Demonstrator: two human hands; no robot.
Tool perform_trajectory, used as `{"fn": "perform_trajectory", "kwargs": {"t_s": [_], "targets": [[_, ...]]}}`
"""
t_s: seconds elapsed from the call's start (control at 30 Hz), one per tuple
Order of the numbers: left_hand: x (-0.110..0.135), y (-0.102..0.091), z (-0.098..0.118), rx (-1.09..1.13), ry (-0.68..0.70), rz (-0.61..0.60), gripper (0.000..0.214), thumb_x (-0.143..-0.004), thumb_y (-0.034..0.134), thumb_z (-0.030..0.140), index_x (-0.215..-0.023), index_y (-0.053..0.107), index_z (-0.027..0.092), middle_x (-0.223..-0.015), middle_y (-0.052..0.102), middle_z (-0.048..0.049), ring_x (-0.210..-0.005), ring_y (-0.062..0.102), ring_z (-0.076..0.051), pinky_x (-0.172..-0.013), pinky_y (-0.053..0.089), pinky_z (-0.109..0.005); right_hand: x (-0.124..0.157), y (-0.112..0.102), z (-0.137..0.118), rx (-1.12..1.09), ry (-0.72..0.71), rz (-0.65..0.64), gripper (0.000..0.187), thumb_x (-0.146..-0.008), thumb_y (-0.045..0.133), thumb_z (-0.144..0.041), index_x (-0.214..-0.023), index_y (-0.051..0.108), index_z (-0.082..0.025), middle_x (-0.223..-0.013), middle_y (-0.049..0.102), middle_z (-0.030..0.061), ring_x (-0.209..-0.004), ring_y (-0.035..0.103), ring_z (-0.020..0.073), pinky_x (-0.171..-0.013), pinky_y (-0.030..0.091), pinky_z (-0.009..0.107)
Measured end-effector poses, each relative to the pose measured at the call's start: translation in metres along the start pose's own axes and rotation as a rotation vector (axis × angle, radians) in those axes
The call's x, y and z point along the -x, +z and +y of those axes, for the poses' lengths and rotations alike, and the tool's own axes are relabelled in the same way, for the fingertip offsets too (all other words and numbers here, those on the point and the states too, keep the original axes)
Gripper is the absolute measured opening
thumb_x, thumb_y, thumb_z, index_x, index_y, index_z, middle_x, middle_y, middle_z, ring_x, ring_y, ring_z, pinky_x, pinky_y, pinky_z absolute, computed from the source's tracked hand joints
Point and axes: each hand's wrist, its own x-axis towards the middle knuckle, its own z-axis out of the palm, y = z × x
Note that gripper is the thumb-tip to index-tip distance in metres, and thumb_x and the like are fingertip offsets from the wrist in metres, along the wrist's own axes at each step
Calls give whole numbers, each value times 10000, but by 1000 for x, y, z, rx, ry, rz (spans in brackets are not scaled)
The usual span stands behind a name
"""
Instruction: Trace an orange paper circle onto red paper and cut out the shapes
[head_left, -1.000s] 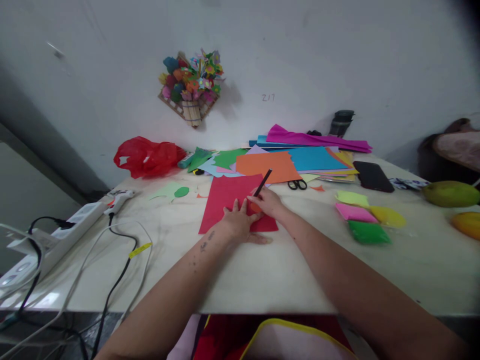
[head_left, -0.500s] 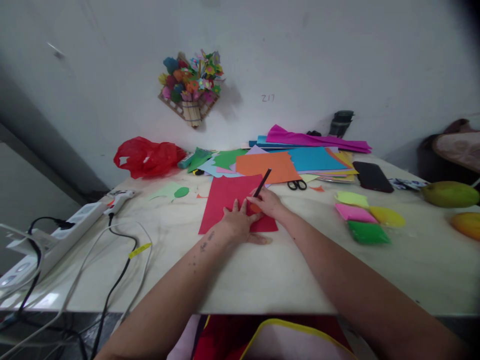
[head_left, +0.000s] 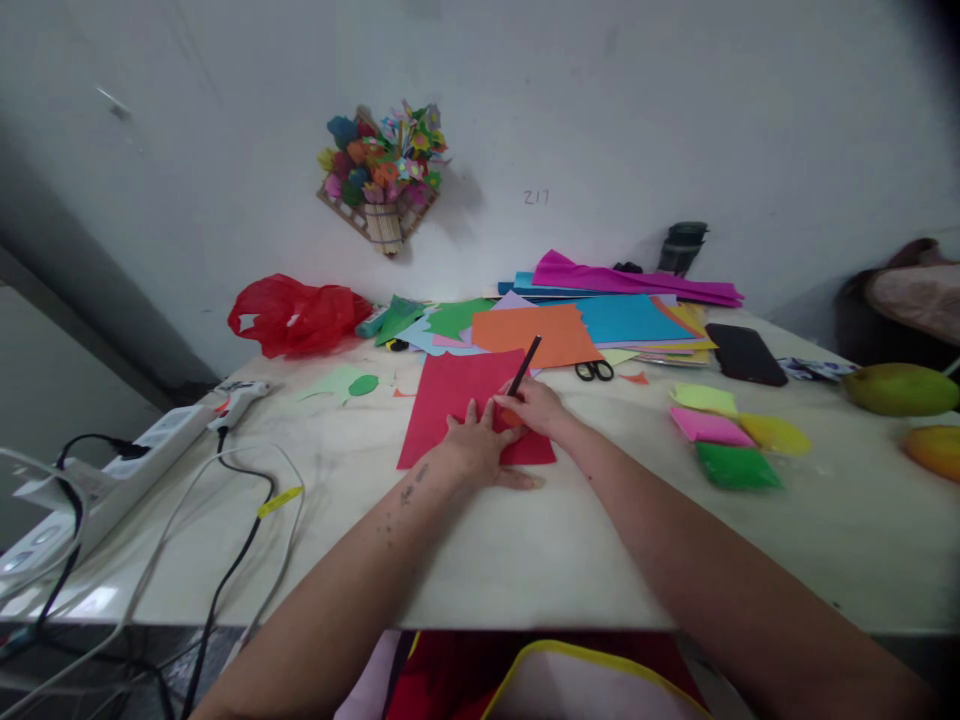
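Note:
A red sheet of craft paper [head_left: 446,400] lies on the table in front of me. My left hand [head_left: 480,447] presses on its lower part with the fingers spread. My right hand [head_left: 534,408], at the sheet's right side, grips a dark pencil [head_left: 525,365] that leans up and to the right. A small orange piece [head_left: 510,416] shows on the red sheet between my hands, partly hidden by fingers. The pencil's tip is hidden behind my hand. Beyond my right hand lie black-handled scissors [head_left: 594,371].
Coloured sheets [head_left: 536,335] and a red plastic bag [head_left: 296,315] lie at the back. On the left are a power strip [head_left: 150,450] and cables. Several coloured packets [head_left: 735,465], a phone [head_left: 746,353] and a green mango [head_left: 900,388] lie on the right. A green leaf cutout [head_left: 364,385] lies left of the sheet.

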Motion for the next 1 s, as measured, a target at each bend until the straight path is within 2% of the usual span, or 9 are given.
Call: {"fn": "perform_trajectory", "kwargs": {"t_s": [0.8,1.0], "targets": [[1,-1,1,1,-6,-5,993,-520,317,850,-1357,148,343,-1448,7,-90,-1264,-25,-428,-912,167,-640,1,0,4,-38,-20,-24,224,-725,536,-407,-755,589,-192,-777,612,18,-702,534,129,-630,387,253],[1,-1,1,14,-3,-13,1004,-516,328,848,-1359,144,334,-1442,-10,-116,-1258,-40,-438,-906,154,-650,1,0,4,-39,-6,-34,226,-718,542,-407,-769,589,-192,-769,615,21,-692,538,131,-625,393,256]]}}
